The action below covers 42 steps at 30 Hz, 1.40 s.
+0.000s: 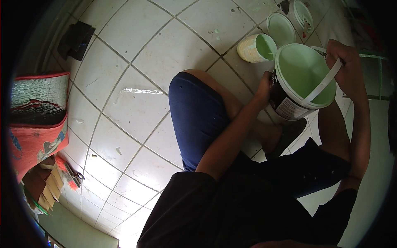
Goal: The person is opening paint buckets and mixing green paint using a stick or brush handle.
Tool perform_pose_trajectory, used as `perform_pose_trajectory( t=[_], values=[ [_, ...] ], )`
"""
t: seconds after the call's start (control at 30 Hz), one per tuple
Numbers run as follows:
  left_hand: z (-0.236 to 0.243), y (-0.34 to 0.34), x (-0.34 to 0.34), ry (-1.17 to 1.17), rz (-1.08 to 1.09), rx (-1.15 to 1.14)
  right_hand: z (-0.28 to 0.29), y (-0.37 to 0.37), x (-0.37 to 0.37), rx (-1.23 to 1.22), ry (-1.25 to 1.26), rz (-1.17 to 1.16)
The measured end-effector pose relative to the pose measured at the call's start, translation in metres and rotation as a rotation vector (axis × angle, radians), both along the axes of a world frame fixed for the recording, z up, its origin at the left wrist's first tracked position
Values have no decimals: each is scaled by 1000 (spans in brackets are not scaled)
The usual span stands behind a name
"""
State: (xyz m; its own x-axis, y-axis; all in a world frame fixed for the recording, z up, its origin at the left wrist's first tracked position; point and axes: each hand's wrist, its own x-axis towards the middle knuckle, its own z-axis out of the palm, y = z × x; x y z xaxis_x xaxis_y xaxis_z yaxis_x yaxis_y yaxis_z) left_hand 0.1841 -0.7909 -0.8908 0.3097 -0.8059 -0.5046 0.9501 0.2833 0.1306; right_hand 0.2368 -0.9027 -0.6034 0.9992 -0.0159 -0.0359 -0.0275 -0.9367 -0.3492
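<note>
A large paint bucket with a dark label is tilted toward me at the upper right. Pale green paint coats its inside. My left hand is closed against the bucket's left side, its fingers partly hidden behind the wall. At the right, my right hand grips the white bail handle of the same bucket. Just beyond it on the floor, a smaller yellowish tub leans or lies tipped, with green paint inside. A round lid smeared with green lies beside that tub.
Another pale lid with reddish specks is farther back. White floor tiles spread left of my bent knee. At the far left are a red-edged bag with silver lining, cardboard pieces, scissors and a dark object.
</note>
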Motion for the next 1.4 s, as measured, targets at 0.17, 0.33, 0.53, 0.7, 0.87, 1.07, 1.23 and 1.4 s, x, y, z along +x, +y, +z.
perform_pose_trajectory(
  t=[0.17, 0.33, 0.53, 0.7, 0.87, 1.07, 1.23, 1.4],
  values=[
    [-4, 1, 1, -25, -41, -59, 1, -1, 1, 9, 12, -6],
    [-2, -2, 0, -12, -35, -27, 2, 1, 1, -6, 13, 0],
    [-5, -6, -3, 14, -30, -37, 1, -1, -1, -16, 9, -11],
    [-11, -6, -3, 21, -1, -61, 0, 1, 1, -1, -1, -3],
    [-1, 1, -1, -31, -22, -43, 0, -3, -1, 13, 11, -22],
    [7, 0, 2, 15, -26, -6, -1, -2, 0, 23, -6, -20],
    [-6, 1, 0, -10, -17, -22, -3, -3, 2, 6, -4, -3],
    [-5, -1, 0, -2, -55, -48, 1, 0, 1, 2, 6, -14]
  ],
)
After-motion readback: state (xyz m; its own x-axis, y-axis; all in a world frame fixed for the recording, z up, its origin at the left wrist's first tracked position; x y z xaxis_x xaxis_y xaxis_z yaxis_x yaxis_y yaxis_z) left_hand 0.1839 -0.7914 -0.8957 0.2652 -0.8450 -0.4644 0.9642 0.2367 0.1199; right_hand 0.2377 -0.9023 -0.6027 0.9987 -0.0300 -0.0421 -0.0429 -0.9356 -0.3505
